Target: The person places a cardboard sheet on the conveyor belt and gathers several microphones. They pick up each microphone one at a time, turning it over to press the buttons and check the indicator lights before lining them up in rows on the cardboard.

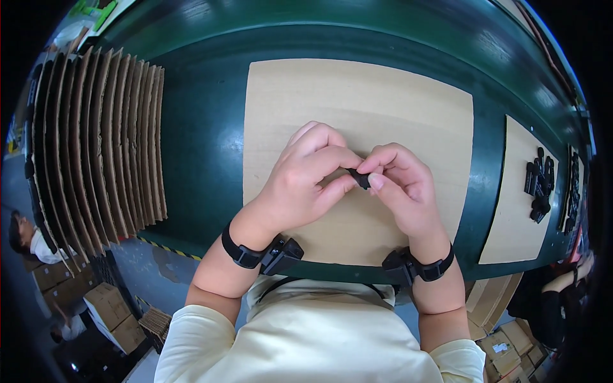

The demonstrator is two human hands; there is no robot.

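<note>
Small black piece (360,179), aslant, between the fingers (378,183).

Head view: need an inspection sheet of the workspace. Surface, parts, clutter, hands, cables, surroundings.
Surface: green bench, cardboard sheet lying flat under the hands.
Job's things: small black piece, partly hidden by fingers; exact shape unclear.
Clutter: row of cardboard pieces on edge at left; loose black parts on a second sheet at right.
Hands: left hand and right hand both pinch the piece.
Cables: nothing seen for certain.
Surroundings: cartons lower left; other people nearby.
</note>
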